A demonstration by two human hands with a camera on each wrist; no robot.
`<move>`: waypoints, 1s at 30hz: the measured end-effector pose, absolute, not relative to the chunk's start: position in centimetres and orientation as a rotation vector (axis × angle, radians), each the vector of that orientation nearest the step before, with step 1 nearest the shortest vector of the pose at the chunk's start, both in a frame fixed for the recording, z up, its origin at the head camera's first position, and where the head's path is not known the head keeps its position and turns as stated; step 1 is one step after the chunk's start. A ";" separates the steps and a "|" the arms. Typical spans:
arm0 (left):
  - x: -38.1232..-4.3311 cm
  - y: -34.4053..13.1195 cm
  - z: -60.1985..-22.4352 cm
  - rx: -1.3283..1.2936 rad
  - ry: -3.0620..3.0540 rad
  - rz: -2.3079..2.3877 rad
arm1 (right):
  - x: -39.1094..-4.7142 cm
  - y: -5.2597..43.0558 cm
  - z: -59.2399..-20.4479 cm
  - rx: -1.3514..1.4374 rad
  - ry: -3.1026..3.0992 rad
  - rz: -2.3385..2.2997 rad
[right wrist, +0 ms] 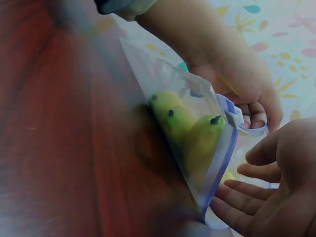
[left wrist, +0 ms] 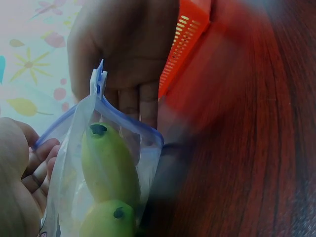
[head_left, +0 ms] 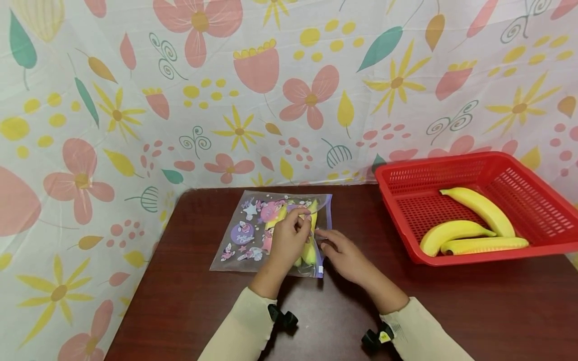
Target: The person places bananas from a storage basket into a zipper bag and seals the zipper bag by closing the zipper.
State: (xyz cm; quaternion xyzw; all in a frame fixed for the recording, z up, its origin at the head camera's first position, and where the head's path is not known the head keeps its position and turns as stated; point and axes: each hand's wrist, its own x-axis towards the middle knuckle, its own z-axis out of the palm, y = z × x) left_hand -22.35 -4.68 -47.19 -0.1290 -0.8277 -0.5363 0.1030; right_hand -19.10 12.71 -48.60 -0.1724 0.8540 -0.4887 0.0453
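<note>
A clear zip bag [head_left: 244, 234] with cartoon prints and a purple zip edge lies on the table, its opening facing right. Yellow-green bananas [head_left: 309, 254] are inside; three dark tips show in the right wrist view. My left hand [head_left: 291, 235] pinches the upper lip of the opening between curled fingers and thumb, lifting it from the lower lip. At the opposite lip, my right hand [head_left: 345, 255] touches the purple edge with fairly straight fingers, its thumb apart from them. The white slider [head_left: 320, 269] sits at the near end of the zip.
A red plastic basket [head_left: 397, 210] stands at the right, tilted toward me, with three bananas [head_left: 485, 210] in it. The dark wooden table [head_left: 189, 301] meets a flower-patterned cloth [head_left: 311, 100] at the back and left.
</note>
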 end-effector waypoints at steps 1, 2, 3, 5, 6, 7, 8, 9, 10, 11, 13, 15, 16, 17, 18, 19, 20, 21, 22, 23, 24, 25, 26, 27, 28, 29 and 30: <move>-22.4 -4.7 -47.2 -0.380 -2.442 -1.581 | -19.4 12.6 -48.6 -0.507 2.608 -1.493; -22.4 -4.6 -47.2 -0.379 -2.441 -1.581 | -19.6 12.6 -48.6 -0.479 2.602 -1.491; -22.4 -4.6 -47.3 -0.376 -2.439 -1.582 | -19.9 12.5 -48.6 -0.451 2.591 -1.492; -22.5 -4.6 -47.3 -0.375 -2.436 -1.581 | -20.3 12.3 -48.7 -0.397 2.568 -1.491; -22.5 -4.6 -47.3 -0.377 -2.434 -1.581 | -20.5 12.2 -48.8 -0.375 2.551 -1.496; -22.5 -4.6 -47.3 -0.378 -2.432 -1.584 | -20.7 12.1 -48.9 -0.356 2.535 -1.500; -22.5 -4.6 -47.3 -0.380 -2.432 -1.582 | -20.8 12.0 -49.0 -0.336 2.520 -1.504; -22.5 -4.6 -47.4 -0.382 -2.432 -1.580 | -21.0 11.9 -49.0 -0.318 2.504 -1.512; -22.5 -4.6 -47.4 -0.384 -2.433 -1.577 | -21.2 11.8 -49.1 -0.310 2.498 -1.514; -22.5 -4.6 -47.4 -0.385 -2.434 -1.574 | -21.4 11.8 -49.2 -0.307 2.490 -1.518; -22.5 -4.6 -47.5 -0.385 -2.437 -1.567 | -21.7 11.7 -49.2 -0.288 2.479 -1.522; -22.5 -4.6 -47.5 -0.383 -2.437 -1.559 | -21.9 11.5 -49.3 -0.269 2.475 -1.522; -22.5 -4.6 -47.6 -0.383 -2.437 -1.554 | -22.0 11.5 -49.3 -0.261 2.477 -1.518; -22.5 -4.6 -47.6 -0.382 -2.437 -1.550 | -22.0 11.5 -49.4 -0.254 2.474 -1.517; -22.5 -4.6 -47.6 -0.381 -2.438 -1.548 | -22.1 11.4 -49.4 -0.238 2.475 -1.514; -22.4 -4.6 -47.5 -0.380 -2.437 -1.549 | -22.1 11.4 -49.5 -0.226 2.478 -1.511; -22.4 -4.6 -47.5 -0.380 -2.436 -1.553 | -22.1 11.3 -49.5 -0.217 2.481 -1.507; -22.4 -4.5 -47.5 -0.381 -2.436 -1.557 | -22.1 11.3 -49.5 -0.209 2.483 -1.504; -22.3 -4.5 -47.5 -0.380 -2.437 -1.558 | -22.1 11.2 -49.5 -0.201 2.482 -1.502; -22.3 -4.5 -47.5 -0.381 -2.438 -1.561 | -22.0 11.1 -49.5 -0.200 2.478 -1.504; -22.3 -4.5 -47.4 -0.382 -2.440 -1.563 | -22.0 11.1 -49.5 -0.190 2.477 -1.505; -22.2 -4.5 -47.4 -0.383 -2.441 -1.566 | -22.0 11.0 -49.6 -0.189 2.476 -1.505; -22.2 -4.5 -47.4 -0.385 -2.442 -1.566 | -22.0 11.0 -49.6 -0.184 2.474 -1.507; -22.2 -4.5 -47.3 -0.386 -2.442 -1.566 | -22.0 11.0 -49.6 -0.180 2.472 -1.509; -22.2 -4.5 -47.3 -0.386 -2.441 -1.568 | -22.0 10.9 -49.6 -0.181 2.469 -1.513; -22.2 -4.5 -47.3 -0.390 -2.440 -1.570 | -22.0 10.9 -49.7 -0.185 2.473 -1.511; -22.2 -4.5 -47.3 -0.392 -2.437 -1.576 | -22.0 10.9 -49.8 -0.187 2.479 -1.509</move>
